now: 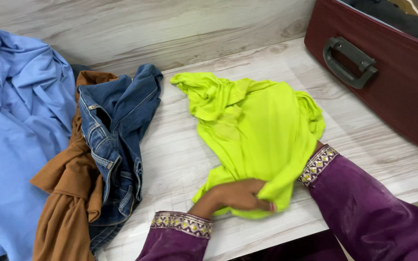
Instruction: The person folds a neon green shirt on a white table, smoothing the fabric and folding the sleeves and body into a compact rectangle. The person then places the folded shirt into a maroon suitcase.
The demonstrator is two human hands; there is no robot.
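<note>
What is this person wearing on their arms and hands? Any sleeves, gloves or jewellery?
Both arms wear long, loose sleeves of deep purple cloth. Each cuff ends in a woven band with small diamond shapes in gold and pale tones. The left hand is bare, with no glove or ring that shows. The right hand is almost wholly hidden under lime-green cloth, so nothing can be told of it.

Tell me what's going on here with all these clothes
A person in purple sleeves is handling a lime-green garment spread on a pale wood-grain table. The left hand pinches its near edge; the right hand is mostly hidden under the fabric. To the left lie blue jeans, a brown garment and a light blue cloth, all crumpled. A maroon suitcase sits at the upper right.
</note>
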